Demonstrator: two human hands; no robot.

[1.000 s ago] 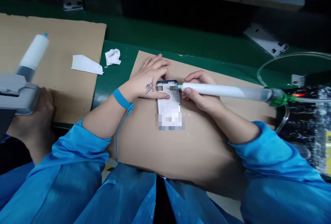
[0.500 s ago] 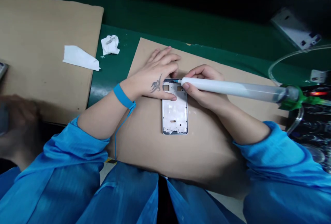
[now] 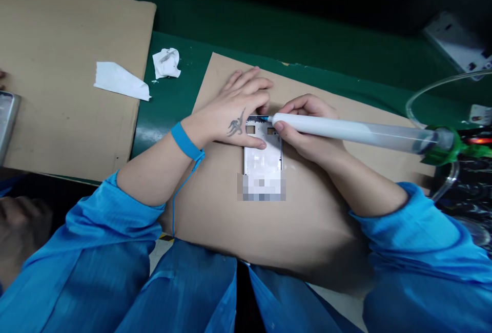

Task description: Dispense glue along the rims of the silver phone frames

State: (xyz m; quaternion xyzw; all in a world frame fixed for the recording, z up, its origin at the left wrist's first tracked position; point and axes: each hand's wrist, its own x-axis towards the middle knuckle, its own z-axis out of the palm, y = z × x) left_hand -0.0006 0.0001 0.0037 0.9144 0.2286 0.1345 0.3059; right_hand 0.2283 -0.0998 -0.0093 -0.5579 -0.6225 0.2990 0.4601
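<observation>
Head view: a metal phone mid-frame [image 3: 263, 156] lies on a cardboard sheet [image 3: 307, 230], its long axis pointing away from the wearer, lower end pixelated. Left hand [image 3: 234, 112] rests flat and released over the frame's far end, fingers [image 3: 249, 84] spread beyond it, thumb [image 3: 253, 142] across its upper part. Right hand [image 3: 307, 125] is clenched in a pen grip around a white syringe [image 3: 346, 132], which lies roughly across the frame's long axis, its blue tip [image 3: 266, 118] at the far end, near the rectangular cutouts [image 3: 250, 129]. Right hand sits just beside the frame's right long edge. Open cardboard extends below and left of the frame. Paper scraps [image 3: 166, 63] lie apart on a green bench mat [image 3: 172, 102].
</observation>
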